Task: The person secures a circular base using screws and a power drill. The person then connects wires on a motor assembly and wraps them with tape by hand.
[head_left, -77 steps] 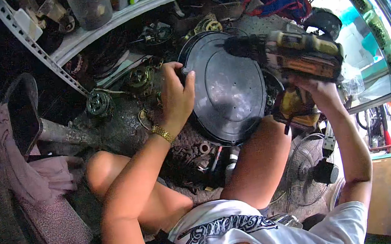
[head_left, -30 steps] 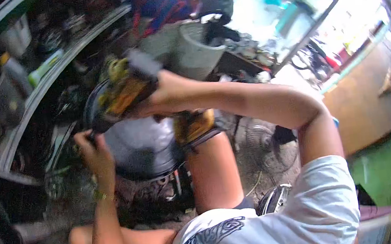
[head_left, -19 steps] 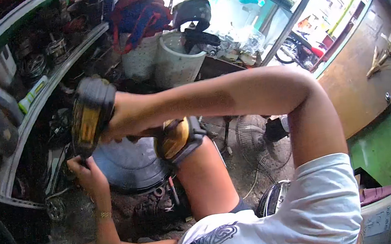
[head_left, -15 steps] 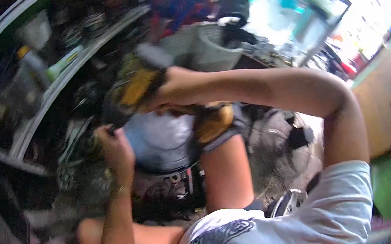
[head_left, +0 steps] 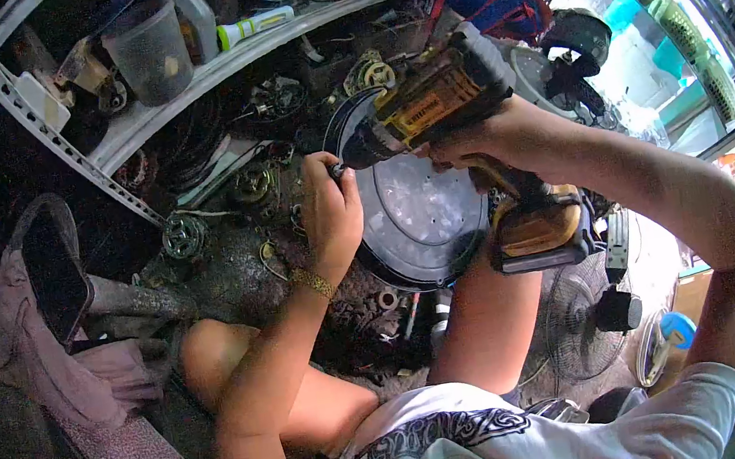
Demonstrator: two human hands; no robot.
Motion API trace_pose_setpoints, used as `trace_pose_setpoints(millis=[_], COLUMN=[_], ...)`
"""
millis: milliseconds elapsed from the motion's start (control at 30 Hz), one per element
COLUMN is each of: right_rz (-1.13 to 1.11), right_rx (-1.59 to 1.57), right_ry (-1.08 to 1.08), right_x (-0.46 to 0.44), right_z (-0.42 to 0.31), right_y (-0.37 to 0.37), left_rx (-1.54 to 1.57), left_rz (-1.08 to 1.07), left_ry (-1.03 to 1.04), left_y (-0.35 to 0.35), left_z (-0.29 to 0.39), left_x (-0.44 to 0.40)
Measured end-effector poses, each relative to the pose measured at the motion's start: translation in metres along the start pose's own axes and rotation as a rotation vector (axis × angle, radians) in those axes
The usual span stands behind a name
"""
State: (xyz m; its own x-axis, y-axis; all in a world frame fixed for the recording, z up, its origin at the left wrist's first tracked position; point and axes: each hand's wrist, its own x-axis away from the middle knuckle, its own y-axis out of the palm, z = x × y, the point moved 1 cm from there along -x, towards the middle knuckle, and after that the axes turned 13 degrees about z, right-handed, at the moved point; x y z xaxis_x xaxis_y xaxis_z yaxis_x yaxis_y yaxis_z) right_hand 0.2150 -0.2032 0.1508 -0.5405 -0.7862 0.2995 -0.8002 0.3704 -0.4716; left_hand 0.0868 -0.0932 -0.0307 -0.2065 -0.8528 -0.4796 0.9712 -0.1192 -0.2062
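A yellow and black cordless drill (head_left: 440,107) is in my right hand (head_left: 492,144), its front end tilted down to the left and its battery base near my thigh. Thumb and fingers of my left hand (head_left: 332,202) pinch a small dark piece at the drill's tip, by the rim of a round grey lid-like disc (head_left: 422,212). The drill and my right hand cover the disc's upper part. The disc leans beside my bare thigh (head_left: 492,315).
A metal shelf (head_left: 266,42) with a clear jug (head_left: 147,54) and a green-white flashlight (head_left: 256,27) runs across the top. Loose motor parts (head_left: 184,236) lie below it. A fan (head_left: 578,322) stands at the right, a cloth-draped frame (head_left: 36,342) at the left.
The view has swung, so the disc and hands appear farther right. Compared with the earliest frame, the drill's tip has come from the disc's far side to my left fingers at the near rim.
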Motion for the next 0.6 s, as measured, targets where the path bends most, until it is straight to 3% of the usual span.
trace_pose_setpoints(millis=[167,400,467,600], right_rz=[0.011,0.036,-0.002,0.151], right_rx=[0.012,-0.024,-0.120,-0.089], right_ry=[-0.085,-0.005,-0.266,-0.359], right_x=[0.001,0.009,-0.004,-0.022], right_z=[0.003,-0.002,0.005,0.013], right_y=[-0.003,-0.017,-0.033,-0.057], left_rx=[-0.010,0.000,-0.024,-0.018], left_rz=[-0.015,-0.047,-0.050,-0.074], left_ry=[0.080,0.050,0.040,0.005], left_y=[-0.002,-0.001,-0.003,-0.006], left_z=[0.000,-0.002,-0.001,0.001], left_x=[-0.003,-0.005,-0.005,-0.006])
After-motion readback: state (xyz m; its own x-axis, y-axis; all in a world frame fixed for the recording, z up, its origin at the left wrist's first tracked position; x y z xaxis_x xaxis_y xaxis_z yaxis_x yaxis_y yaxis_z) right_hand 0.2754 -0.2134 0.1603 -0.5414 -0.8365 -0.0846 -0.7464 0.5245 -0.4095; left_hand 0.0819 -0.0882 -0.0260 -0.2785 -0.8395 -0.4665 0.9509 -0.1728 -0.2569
